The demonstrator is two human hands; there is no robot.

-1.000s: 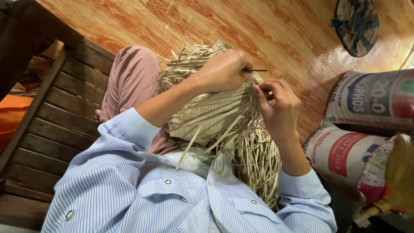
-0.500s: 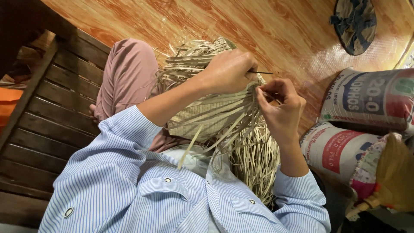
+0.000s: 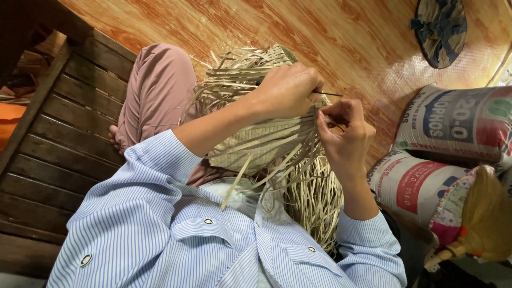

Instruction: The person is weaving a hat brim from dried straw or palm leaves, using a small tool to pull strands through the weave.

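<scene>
Orange-brown wood-grain floor (image 3: 330, 37), glossy, its edges cut off. Dark slatted bench (image 3: 58, 138), partly out of frame. Two printed sacks (image 3: 453, 128), stacked at the side, lower one half hidden. Half-woven straw piece (image 3: 266, 138) on the lap, loose strips trailing down over the striped shirt (image 3: 176, 234). Left hand (image 3: 288, 90) curled over the weave, fingers closed on a thin dark needle (image 3: 328, 94); its far end hidden. Right hand (image 3: 346, 136) just beside, fingertips pinched on a strip; exact grip hard to make out. Broom (image 3: 488, 224), handle hidden.
</scene>
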